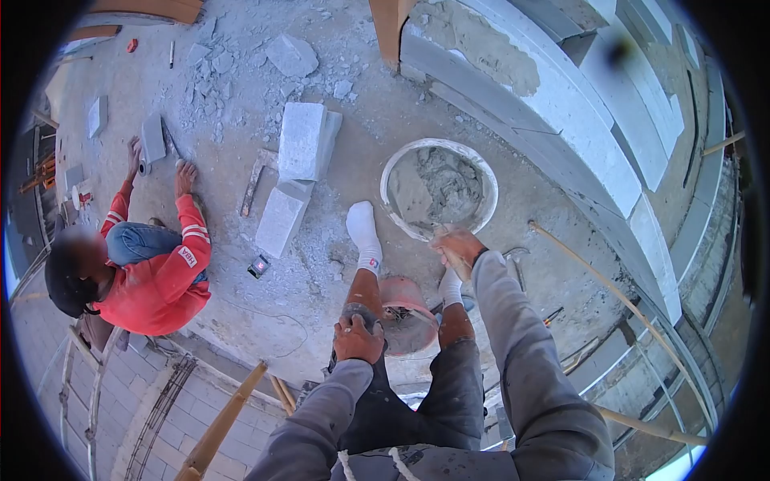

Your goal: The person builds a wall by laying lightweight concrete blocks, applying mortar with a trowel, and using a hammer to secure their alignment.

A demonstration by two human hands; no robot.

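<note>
My right hand (457, 244) is closed around the pale wooden handle of a trowel (459, 264), at the near rim of a round tub (388, 210). The tool's blade is hard to make out. Wet grey mortar (449, 188) fills much of the tub, heaped towards its right side. My left hand (358, 338) lies over my left knee with its fingers bent, and no tool shows in it. Between my legs stands a reddish bucket (407, 295), its contents partly hidden.
Light blocks (303, 144) lie left of the tub, beside a dusty long tool (258, 180). A block wall (553, 112) curves along the right. At left a co-worker in a red top (160, 284) crouches near a block (152, 138). A pole (593, 264) and rubble (220, 72) are around.
</note>
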